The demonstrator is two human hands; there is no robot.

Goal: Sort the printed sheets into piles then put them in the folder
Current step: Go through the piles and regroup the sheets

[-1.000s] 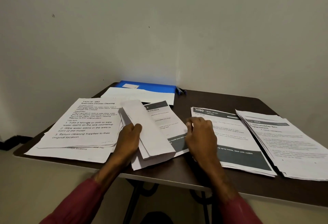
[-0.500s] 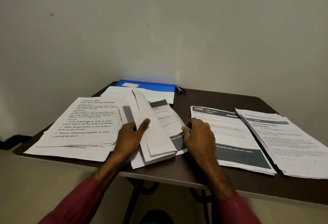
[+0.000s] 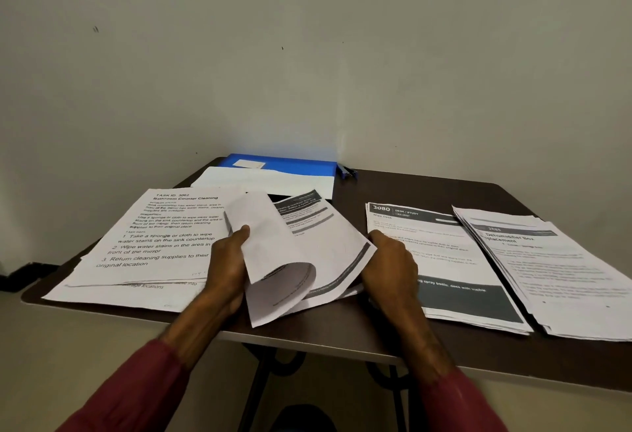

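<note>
Unsorted stack (image 3: 328, 247), near centre: left hand (image 3: 227, 260) grips its curled-back sheets (image 3: 273, 260); right hand (image 3: 393, 270) pinches its right edge. Read each header fully before dealing to a pile (image 3: 164, 240); folder (image 3: 294, 164) lies far centre

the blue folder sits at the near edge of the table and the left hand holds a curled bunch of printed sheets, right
Not quite. In the head view the flat blue plastic folder lies at the far edge of the dark brown table, by the wall, not the near edge. The left hand does hold a curled bunch of white printed sheets.
</note>
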